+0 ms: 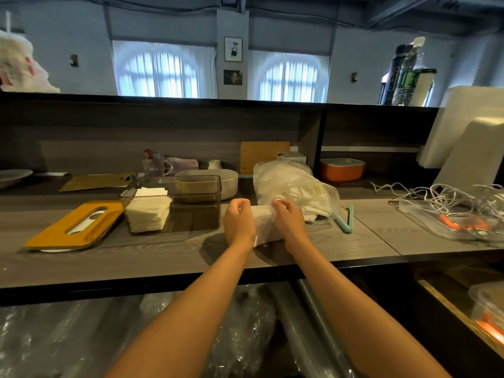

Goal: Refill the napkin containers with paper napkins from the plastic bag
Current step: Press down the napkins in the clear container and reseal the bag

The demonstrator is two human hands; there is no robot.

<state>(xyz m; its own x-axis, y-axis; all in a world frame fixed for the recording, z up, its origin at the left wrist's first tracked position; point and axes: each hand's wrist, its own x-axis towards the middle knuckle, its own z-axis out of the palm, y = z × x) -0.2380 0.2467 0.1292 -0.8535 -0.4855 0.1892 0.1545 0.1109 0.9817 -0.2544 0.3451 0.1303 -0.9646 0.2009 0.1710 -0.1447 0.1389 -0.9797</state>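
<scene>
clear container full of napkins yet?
No: the napkins fill only the left part of the container, and the rest of it is bare.

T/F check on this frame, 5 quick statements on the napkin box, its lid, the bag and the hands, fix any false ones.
1. The clear napkin box holds a stack of napkins on its left side. True.
2. The yellow lid sits closed on top of the box. False: it lies flat on the counter, left of the box.
3. Both hands hold a stack of white napkins between them. True: the left hand and right hand are at either end of the stack.
4. The plastic bag lies to the left of the box. False: it lies to the right, behind the hands.
5. The box is full from side to side. False: its right part is empty.
</scene>
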